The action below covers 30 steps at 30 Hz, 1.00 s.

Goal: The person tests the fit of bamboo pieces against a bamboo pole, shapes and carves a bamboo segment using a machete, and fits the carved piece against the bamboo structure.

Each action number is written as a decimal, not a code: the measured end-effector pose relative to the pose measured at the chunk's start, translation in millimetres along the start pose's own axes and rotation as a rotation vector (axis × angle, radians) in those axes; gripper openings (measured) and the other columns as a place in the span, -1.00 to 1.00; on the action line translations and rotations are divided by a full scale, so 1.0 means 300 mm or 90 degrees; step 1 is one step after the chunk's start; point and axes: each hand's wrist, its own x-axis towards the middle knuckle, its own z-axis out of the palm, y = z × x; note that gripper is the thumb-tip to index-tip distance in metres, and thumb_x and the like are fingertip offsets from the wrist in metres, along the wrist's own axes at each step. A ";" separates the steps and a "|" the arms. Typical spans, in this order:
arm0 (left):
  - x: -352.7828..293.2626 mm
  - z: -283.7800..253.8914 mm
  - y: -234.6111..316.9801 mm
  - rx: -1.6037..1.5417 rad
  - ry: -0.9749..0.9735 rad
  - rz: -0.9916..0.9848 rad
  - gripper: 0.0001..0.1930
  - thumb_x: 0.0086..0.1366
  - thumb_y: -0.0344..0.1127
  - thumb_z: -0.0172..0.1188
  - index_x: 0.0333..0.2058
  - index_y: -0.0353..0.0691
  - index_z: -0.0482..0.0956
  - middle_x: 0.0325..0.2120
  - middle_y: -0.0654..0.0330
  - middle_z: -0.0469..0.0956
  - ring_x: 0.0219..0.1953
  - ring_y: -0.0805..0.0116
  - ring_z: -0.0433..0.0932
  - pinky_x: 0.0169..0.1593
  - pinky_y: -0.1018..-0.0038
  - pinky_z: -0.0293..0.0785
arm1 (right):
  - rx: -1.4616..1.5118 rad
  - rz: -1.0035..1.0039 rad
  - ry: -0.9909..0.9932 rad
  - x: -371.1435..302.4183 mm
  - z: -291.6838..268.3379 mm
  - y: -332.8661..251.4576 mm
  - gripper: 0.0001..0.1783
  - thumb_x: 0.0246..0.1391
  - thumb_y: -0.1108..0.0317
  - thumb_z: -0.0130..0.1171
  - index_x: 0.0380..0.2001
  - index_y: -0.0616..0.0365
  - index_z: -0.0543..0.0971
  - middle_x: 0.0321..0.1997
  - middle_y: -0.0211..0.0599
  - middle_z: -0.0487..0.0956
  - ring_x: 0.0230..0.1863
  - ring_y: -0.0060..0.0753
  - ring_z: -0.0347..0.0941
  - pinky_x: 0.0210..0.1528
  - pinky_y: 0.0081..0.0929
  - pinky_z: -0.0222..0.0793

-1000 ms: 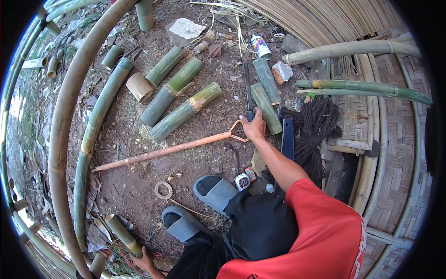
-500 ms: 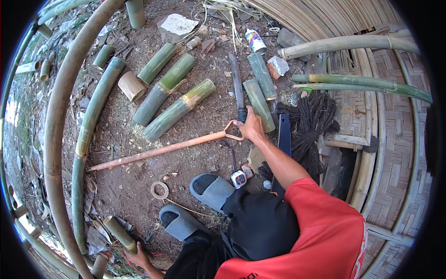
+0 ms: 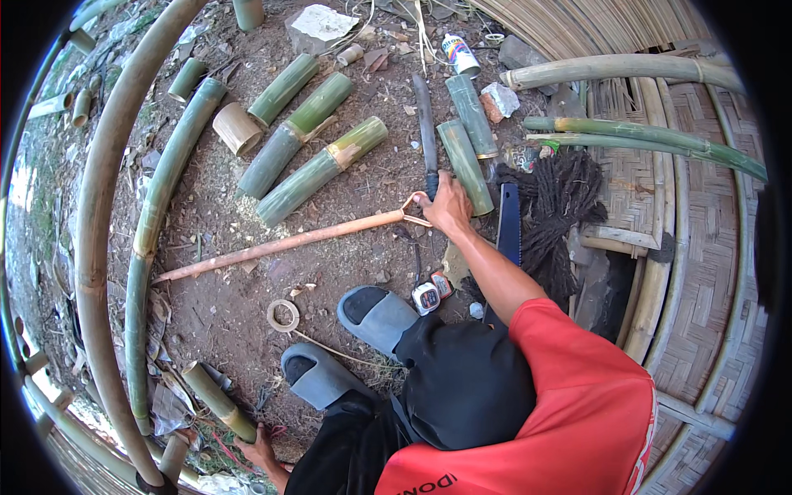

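Your right hand is wrapped round the handle of the machete, its blade just left of two bamboo sections; your left hand grasps a short bamboo length by its end. Several sections lie already cut, the green bamboo pole not yet.

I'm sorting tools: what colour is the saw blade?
The saw blade is dark blue; best view: head.

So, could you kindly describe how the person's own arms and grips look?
The right arm wears a red short sleeve that leaves the right forearm bare. The right grip and left grip are bare human hands, with no gloves visible. The left arm's sleeve cannot be made out.
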 end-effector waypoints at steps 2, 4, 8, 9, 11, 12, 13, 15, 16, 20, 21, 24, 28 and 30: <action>-0.040 -0.047 0.075 -0.019 -0.017 -0.002 -0.07 0.04 0.02 0.59 0.27 -0.37 0.39 -0.06 -0.16 0.63 -0.14 -0.03 0.63 0.03 0.13 0.51 | -0.001 0.015 0.023 0.016 0.015 0.025 -0.23 0.07 0.00 0.49 0.17 0.23 0.40 0.05 0.19 0.57 0.14 0.28 0.53 0.16 0.09 0.46; -0.105 -0.106 0.211 -0.087 -0.018 -0.024 -0.11 0.08 -0.12 0.62 0.29 -0.37 0.35 -0.15 -0.02 0.62 -0.30 0.22 0.57 -0.17 0.29 0.56 | -0.005 0.052 0.015 0.040 0.012 0.060 -0.18 0.07 -0.06 0.49 0.22 0.20 0.39 0.09 0.19 0.58 0.14 0.25 0.55 0.16 0.05 0.48; -0.169 -0.217 0.275 -0.298 0.010 0.020 -0.02 0.13 -0.21 0.61 0.40 -0.35 0.20 0.08 -0.02 0.51 -0.13 0.26 0.57 -0.16 0.44 0.57 | -0.051 -0.130 0.156 0.028 0.032 0.044 -0.17 0.05 -0.02 0.50 0.27 0.19 0.45 0.08 0.05 0.56 0.11 0.16 0.52 0.13 -0.01 0.45; -0.183 -0.250 0.304 -0.369 -0.036 -0.037 -0.04 0.16 -0.21 0.58 0.41 -0.35 0.19 0.13 -0.03 0.48 -0.09 0.23 0.57 -0.12 0.42 0.58 | -0.039 -0.251 0.229 0.028 0.052 0.057 -0.22 0.06 0.03 0.50 0.26 0.19 0.49 0.07 0.04 0.55 0.08 0.14 0.52 0.10 -0.03 0.45; -0.230 -0.338 0.380 -0.390 -0.068 -0.096 -0.16 0.27 -0.12 0.49 0.39 -0.28 0.25 0.07 0.00 0.51 -0.08 0.27 0.59 -0.15 0.38 0.59 | 0.031 -0.352 0.211 -0.015 0.055 -0.037 -0.31 0.03 0.11 0.51 0.19 0.18 0.57 0.01 -0.03 0.57 0.02 0.09 0.51 0.08 -0.04 0.43; -0.224 -0.323 0.351 -0.417 -0.030 -0.065 -0.23 0.32 -0.08 0.44 0.36 -0.27 0.29 0.06 0.00 0.51 -0.10 0.28 0.59 -0.20 0.39 0.59 | 0.079 -0.463 0.145 -0.034 0.062 -0.076 -0.32 0.00 0.11 0.53 0.16 0.18 0.59 -0.04 -0.06 0.58 0.01 0.07 0.51 0.08 -0.04 0.42; -0.224 -0.331 0.315 -0.440 0.016 -0.033 -0.30 0.37 -0.04 0.38 0.33 -0.27 0.33 0.04 0.01 0.52 -0.12 0.29 0.60 -0.25 0.40 0.60 | 0.135 -0.575 0.076 -0.063 0.064 -0.134 -0.32 -0.03 0.11 0.55 0.13 0.18 0.61 -0.08 -0.10 0.58 0.00 0.05 0.51 0.09 -0.04 0.41; -0.237 -0.359 0.370 -0.520 0.041 -0.095 -0.37 0.42 -0.01 0.31 0.29 -0.28 0.38 0.02 0.01 0.52 -0.12 0.28 0.60 -0.25 0.38 0.61 | 0.137 -0.617 0.019 -0.125 0.090 -0.233 -0.33 -0.07 0.10 0.56 0.10 0.16 0.65 -0.17 -0.17 0.59 -0.04 -0.02 0.53 0.02 -0.07 0.41; -0.250 -0.378 0.403 -0.603 0.056 -0.145 -0.42 0.47 0.02 0.24 0.24 -0.28 0.42 0.00 0.01 0.53 -0.12 0.27 0.59 -0.26 0.37 0.62 | 0.087 -0.663 -0.005 -0.137 0.115 -0.260 -0.35 -0.07 0.10 0.56 0.09 0.15 0.66 -0.18 -0.18 0.59 -0.06 -0.04 0.54 -0.03 -0.11 0.41; -0.266 -0.447 0.426 -0.441 0.188 -0.026 -0.48 0.51 0.06 0.17 0.17 -0.27 0.46 -0.08 0.03 0.55 -0.16 0.25 0.60 -0.26 0.38 0.64 | -0.005 -0.686 0.011 -0.106 0.212 -0.311 -0.55 -0.03 0.19 0.52 -0.05 0.09 0.70 -0.20 -0.29 0.60 -0.10 -0.16 0.54 -0.09 -0.21 0.38; -0.271 -0.474 0.423 -0.481 0.170 -0.035 -0.50 0.52 0.05 0.14 0.16 -0.27 0.46 -0.08 0.03 0.55 -0.18 0.28 0.60 -0.25 0.42 0.60 | -0.015 -0.659 0.064 -0.083 0.226 -0.324 -0.60 -0.02 0.22 0.51 -0.09 0.07 0.70 -0.20 -0.31 0.60 -0.10 -0.19 0.54 -0.08 -0.21 0.37; -0.287 -0.609 0.535 -0.466 0.036 0.035 -0.55 0.53 -0.03 0.08 0.16 -0.26 0.47 -0.10 0.07 0.56 -0.17 0.37 0.54 -0.17 0.49 0.51 | 0.047 -0.690 0.275 0.024 0.241 -0.423 -0.65 -0.07 0.27 0.53 -0.19 0.06 0.67 -0.23 -0.34 0.59 -0.14 -0.22 0.52 -0.09 -0.19 0.36; -0.237 -0.580 0.740 -0.394 -0.059 0.175 -0.62 0.50 -0.17 0.09 0.14 -0.29 0.52 -0.08 0.10 0.57 -0.06 0.35 0.52 0.06 0.41 0.44 | -0.013 -0.636 0.308 0.069 0.182 -0.582 -0.58 -0.19 0.27 0.59 -0.25 0.08 0.63 -0.20 -0.32 0.60 -0.13 -0.22 0.52 -0.08 -0.17 0.39; -0.224 -0.509 0.855 -0.396 -0.092 0.231 -0.67 0.48 -0.24 0.11 0.08 -0.31 0.56 -0.07 0.11 0.57 -0.02 0.34 0.50 0.12 0.40 0.40 | -0.009 -0.636 0.308 0.114 0.199 -0.630 -0.55 -0.23 0.25 0.61 -0.25 0.08 0.62 -0.19 -0.30 0.61 -0.10 -0.20 0.53 -0.06 -0.14 0.41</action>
